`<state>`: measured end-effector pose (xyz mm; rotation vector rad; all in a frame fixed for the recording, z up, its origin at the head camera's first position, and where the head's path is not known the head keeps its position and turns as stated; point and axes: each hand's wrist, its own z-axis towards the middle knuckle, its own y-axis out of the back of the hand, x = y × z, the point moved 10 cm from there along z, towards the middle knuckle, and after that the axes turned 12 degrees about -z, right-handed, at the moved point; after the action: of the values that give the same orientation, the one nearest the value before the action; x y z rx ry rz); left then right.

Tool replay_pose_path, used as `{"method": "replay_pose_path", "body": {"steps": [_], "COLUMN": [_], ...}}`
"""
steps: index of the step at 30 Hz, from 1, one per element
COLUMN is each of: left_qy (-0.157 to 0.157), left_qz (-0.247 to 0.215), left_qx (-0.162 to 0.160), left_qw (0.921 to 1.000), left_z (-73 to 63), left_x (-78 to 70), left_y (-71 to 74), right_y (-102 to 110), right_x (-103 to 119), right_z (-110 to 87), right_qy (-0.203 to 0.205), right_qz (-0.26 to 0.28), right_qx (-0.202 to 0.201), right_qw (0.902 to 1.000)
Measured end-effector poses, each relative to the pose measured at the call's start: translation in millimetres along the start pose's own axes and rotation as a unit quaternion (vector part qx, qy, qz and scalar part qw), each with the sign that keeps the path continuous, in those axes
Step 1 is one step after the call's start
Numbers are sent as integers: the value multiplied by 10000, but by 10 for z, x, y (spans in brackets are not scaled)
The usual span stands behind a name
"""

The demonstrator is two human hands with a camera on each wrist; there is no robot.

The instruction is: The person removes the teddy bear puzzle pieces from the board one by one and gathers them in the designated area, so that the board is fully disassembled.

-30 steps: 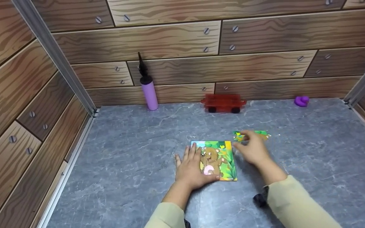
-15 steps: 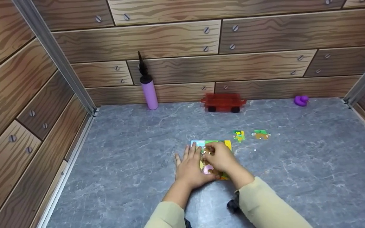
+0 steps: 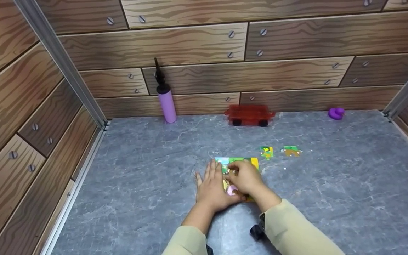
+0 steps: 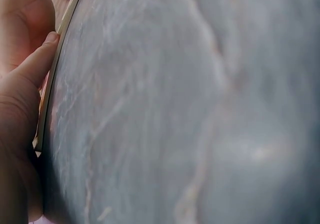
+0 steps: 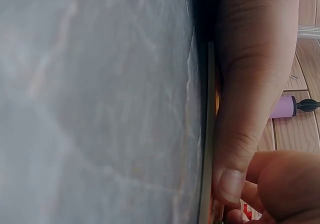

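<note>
A square jigsaw puzzle with a cartoon bear (image 3: pixel 255 162) lies flat on the grey marbled tabletop, mostly covered by both hands. My left hand (image 3: pixel 211 191) rests on its left part with fingers straight, the thumb along the near edge. My right hand (image 3: pixel 247 179) is over the bear's head, fingers curled, thumb and forefinger pinching at a puzzle piece there; the piece itself is mostly hidden. In the right wrist view the thumb (image 5: pixel 232 179) sits by the board's edge. Two loose puzzle pieces lie beyond: a green-yellow piece (image 3: pixel 267 152) and a brown-green piece (image 3: pixel 291 151).
Along the wood-patterned back wall stand a purple hand pump (image 3: pixel 167 104) with a black nozzle, a red toy wagon (image 3: pixel 250 115) with black wheels and a purple rubber duck (image 3: pixel 336 113). Small white specks lie near the loose pieces. Panelled walls with metal strips border the tabletop.
My right hand has moved left from the loose pieces onto the puzzle, uncovering both pieces. In the last half second it has barely shifted. My left hand has stayed on the puzzle.
</note>
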<state>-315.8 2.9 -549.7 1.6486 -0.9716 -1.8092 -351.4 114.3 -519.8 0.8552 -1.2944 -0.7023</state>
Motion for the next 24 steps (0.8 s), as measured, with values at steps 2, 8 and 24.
{"method": "replay_pose_path", "body": {"steps": [2, 8, 24], "left_qy": [74, 185, 350], "left_qz": [-10, -43, -118], "left_qx": [-37, -163, -236], "left_qw": [10000, 9997, 9990], "left_z": [-3, -6, 9], "left_x": [14, 17, 52], "left_y": [4, 36, 33], "right_y": [-15, 9, 11], "right_x": [-3, 3, -13], "right_z": [2, -11, -8], "right_qy": [-29, 76, -187], "right_qz": [6, -4, 128], "right_qx": [5, -166, -115], "right_qw": [10000, 9998, 9997]}}
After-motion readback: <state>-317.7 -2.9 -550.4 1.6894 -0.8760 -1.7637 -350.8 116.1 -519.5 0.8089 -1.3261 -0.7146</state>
